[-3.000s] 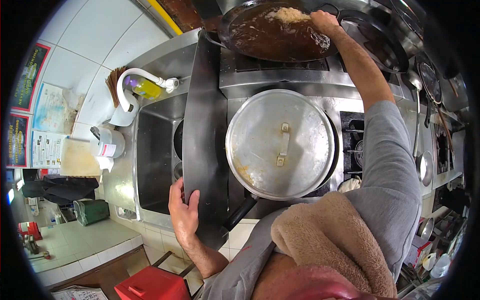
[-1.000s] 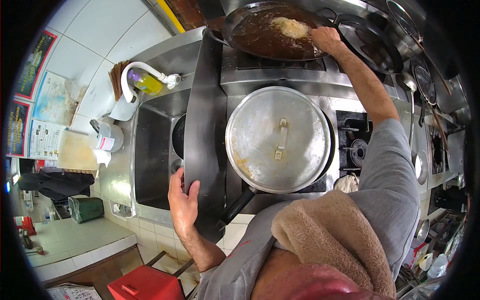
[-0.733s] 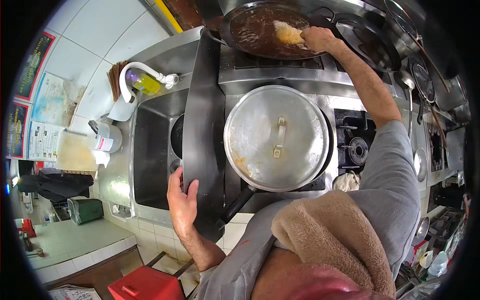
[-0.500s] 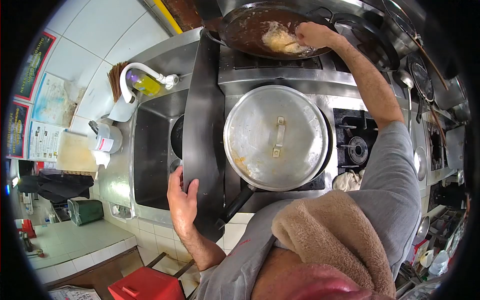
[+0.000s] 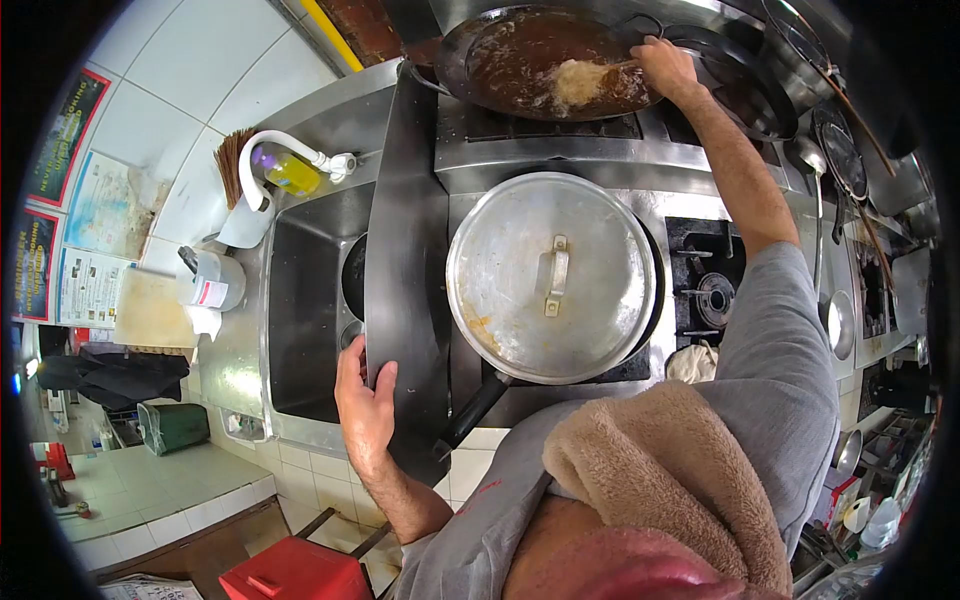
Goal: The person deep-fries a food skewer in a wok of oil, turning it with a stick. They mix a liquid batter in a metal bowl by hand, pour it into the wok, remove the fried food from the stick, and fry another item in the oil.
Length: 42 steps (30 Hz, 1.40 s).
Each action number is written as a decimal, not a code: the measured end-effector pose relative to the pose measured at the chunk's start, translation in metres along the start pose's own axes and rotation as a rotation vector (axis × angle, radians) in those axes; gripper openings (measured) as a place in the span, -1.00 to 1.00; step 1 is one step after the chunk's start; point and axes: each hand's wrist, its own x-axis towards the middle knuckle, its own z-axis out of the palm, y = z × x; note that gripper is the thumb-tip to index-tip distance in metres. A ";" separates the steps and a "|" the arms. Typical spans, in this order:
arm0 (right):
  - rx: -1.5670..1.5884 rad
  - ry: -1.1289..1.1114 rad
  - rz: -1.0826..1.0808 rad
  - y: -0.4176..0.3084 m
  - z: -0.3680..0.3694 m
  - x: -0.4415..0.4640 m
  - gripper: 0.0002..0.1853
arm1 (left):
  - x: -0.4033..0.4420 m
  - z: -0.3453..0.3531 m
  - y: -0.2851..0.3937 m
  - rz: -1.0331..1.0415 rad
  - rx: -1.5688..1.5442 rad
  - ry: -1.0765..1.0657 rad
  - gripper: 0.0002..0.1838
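Observation:
At the top, my right hand (image 5: 665, 68) is closed on a thin stick (image 5: 628, 64) over the right side of a wide wok (image 5: 451, 52) of bubbling brown oil. A pale, frothy clump (image 5: 577, 84) floats in the oil near the stick's end. My left hand (image 5: 366, 412) grips the near end of an upright metal divider (image 5: 405, 250), thumb on its right face and fingers on its left. Between the hands lies a large round metal lid (image 5: 510, 250) with a strap handle, covering a pan whose black handle (image 5: 475, 412) points toward me.
Left of the divider is a sink (image 5: 305, 310) with a white faucet (image 5: 262, 160). An unlit burner (image 5: 712, 300) and a pale cloth (image 5: 693, 363) lie right of the lid. A second dark pan (image 5: 765, 85) and a ladle (image 5: 812, 157) are farther right.
My right hand moved left over the wok and then back right, turning slightly. The pale clump has shifted left and toward me. My left hand keeps its place on the divider.

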 end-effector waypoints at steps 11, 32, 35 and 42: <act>-0.083 -0.370 0.044 -0.032 -0.040 -0.010 -0.76 | 0.001 0.000 0.003 -0.025 -0.014 -0.015 -0.56; 0.694 -0.438 -0.134 -0.094 -0.028 0.032 -0.83 | -0.001 -0.002 0.004 -0.083 -0.043 -0.071 -0.54; 0.766 -0.409 -0.114 -0.100 -0.022 0.043 -0.88 | 0.000 0.000 0.000 0.000 -0.023 -0.006 -0.56; 0.898 -0.295 0.027 -0.098 0.002 0.055 -0.85 | 0.001 0.001 -0.004 -0.009 -0.005 -0.009 -0.57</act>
